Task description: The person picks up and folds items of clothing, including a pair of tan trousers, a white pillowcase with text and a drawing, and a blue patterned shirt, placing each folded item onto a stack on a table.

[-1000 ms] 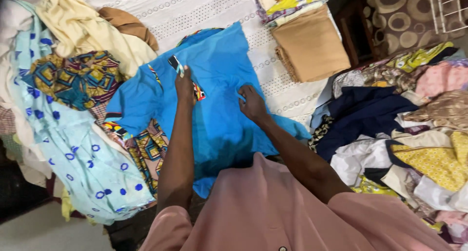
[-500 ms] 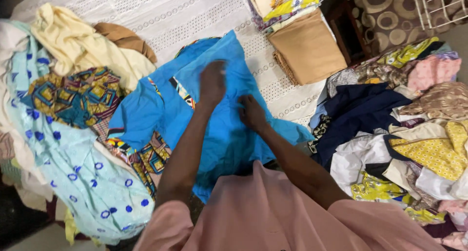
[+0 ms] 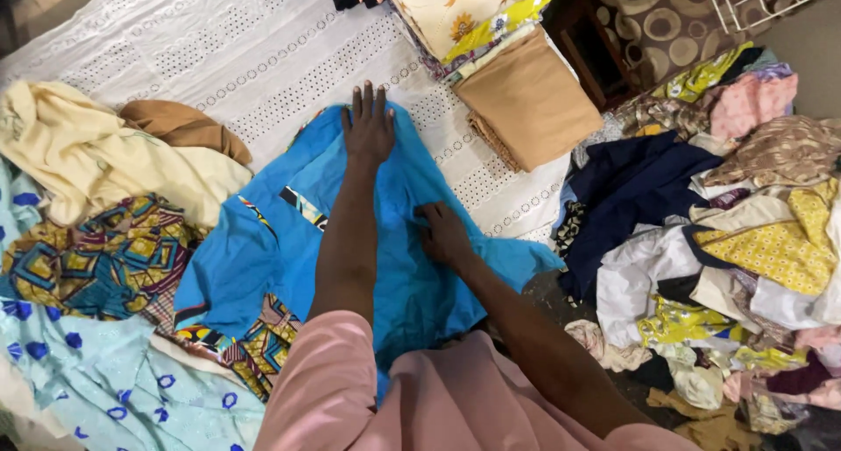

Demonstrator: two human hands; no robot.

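A bright blue garment [image 3: 263,250] with patterned trim lies spread on a white eyelet bedsheet [image 3: 219,57]. My left hand [image 3: 368,125] lies flat with fingers spread on the garment's far end. My right hand [image 3: 442,232] presses on the middle of the blue cloth, fingers bent, pinning it down. Both arms reach out from pink sleeves [image 3: 420,398].
Folded tan cloth [image 3: 530,101] and floral folded fabrics [image 3: 455,9] are stacked at the far right of the sheet. Loose clothes are heaped at the right [image 3: 718,232] and left, including a cream garment [image 3: 96,153], a wax-print cloth [image 3: 96,258] and pale blue dotted fabric [image 3: 96,381].
My left hand has slid away from me along the blue garment, from the patterned trim to its far end, and flattened out. My right hand has stayed on the middle of the cloth.
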